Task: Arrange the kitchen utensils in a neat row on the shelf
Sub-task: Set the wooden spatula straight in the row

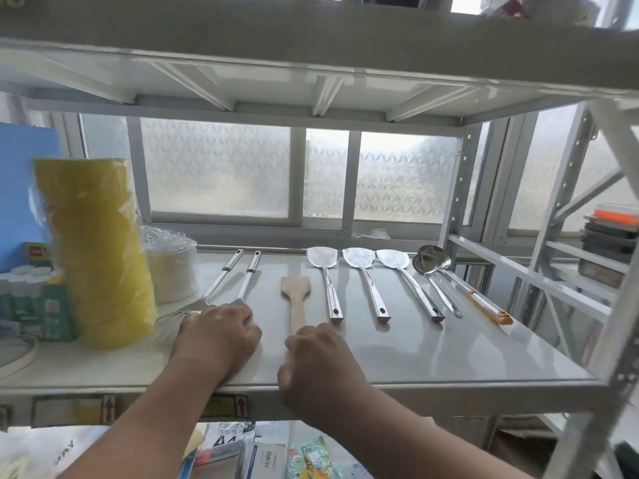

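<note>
Right of pale wooden spatula (296, 299) on white metal shelf (449, 354): three steel turners (363, 281), two ladles (436, 267), aligned. Left: two reversed steel utensils (238, 274), unsorted. Left hand (216, 335) curled over their heads; right hand (320, 354) gripping spatula handle.

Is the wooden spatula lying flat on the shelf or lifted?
Lying flat: the wooden spatula rests on the shelf, handle end under the right hand.

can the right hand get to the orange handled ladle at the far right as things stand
Probably yes: the right hand grips the wooden spatula, but bare shelf lies between it and the orange-handled ladle.
</note>
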{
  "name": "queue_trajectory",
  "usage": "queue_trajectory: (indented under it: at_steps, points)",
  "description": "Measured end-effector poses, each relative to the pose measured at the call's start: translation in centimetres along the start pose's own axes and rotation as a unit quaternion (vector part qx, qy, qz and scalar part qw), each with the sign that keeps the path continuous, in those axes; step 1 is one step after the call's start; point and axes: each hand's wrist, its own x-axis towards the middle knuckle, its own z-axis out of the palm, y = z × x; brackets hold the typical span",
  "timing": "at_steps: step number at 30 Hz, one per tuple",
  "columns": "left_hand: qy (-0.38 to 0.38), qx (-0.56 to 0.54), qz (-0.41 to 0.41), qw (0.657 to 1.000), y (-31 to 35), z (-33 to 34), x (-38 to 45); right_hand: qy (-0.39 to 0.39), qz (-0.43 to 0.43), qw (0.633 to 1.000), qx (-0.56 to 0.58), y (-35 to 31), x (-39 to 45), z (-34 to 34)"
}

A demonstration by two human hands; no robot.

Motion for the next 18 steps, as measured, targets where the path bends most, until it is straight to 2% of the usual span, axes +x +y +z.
queue_trajectory:
  at_steps: [5, 12, 18]
  points:
    - [-0.002, -0.003, 0.005, 1.0, -0.1, 0.1, 0.0, 0.001, 0.016, 1.0, 0.013, 0.8, 2.4, 1.2]
    - [0.009, -0.012, 0.002, 1.0, -0.2, 0.4, 0.0, -0.031, 0.105, 0.992, 0.06, 0.3, 6.0, 2.1]
    - [0.005, -0.018, -0.004, 1.0, -0.3, 0.6, 0.2, -0.035, 0.131, 0.989, 0.057, 0.8, 8.9, 2.2]
